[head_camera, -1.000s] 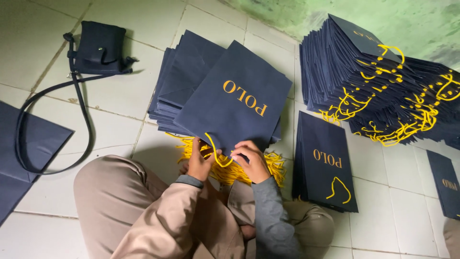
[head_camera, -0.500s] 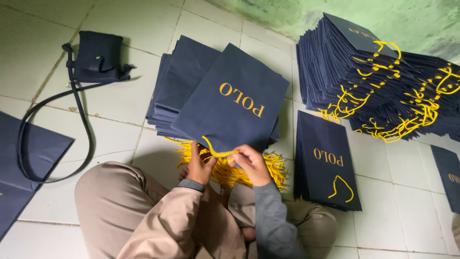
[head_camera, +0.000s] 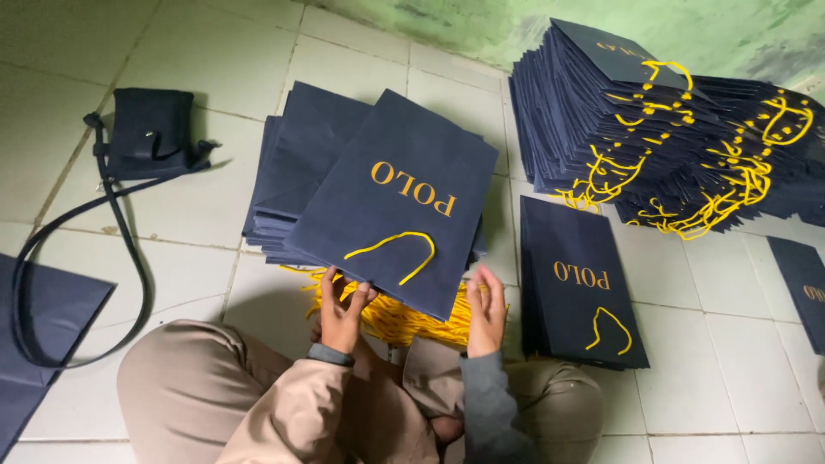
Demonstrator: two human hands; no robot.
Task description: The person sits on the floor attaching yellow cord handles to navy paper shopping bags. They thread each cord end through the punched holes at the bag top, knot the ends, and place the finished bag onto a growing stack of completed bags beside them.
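A flat navy paper bag (head_camera: 395,202) with gold lettering and a yellow cord handle (head_camera: 395,252) lies on top of a low pile of navy bags (head_camera: 292,163) on the tiled floor. My left hand (head_camera: 341,308) grips the bag's near edge by the handle's left end. To the right, my right hand (head_camera: 485,309) touches that edge, fingers loosely curled. Under the edge, between my hands, lies a heap of loose yellow cords (head_camera: 404,320).
A short pile of finished bags (head_camera: 577,279) lies right of my knee. A tall heap of navy bags with yellow handles (head_camera: 679,146) stands at the back right. A black shoulder bag (head_camera: 148,142) with a long strap lies at left. Another navy sheet (head_camera: 39,344) sits far left.
The yellow handle now lies looped flat on the bag's face. My hands have spread apart along the near edge, away from the middle where they worked the cord.
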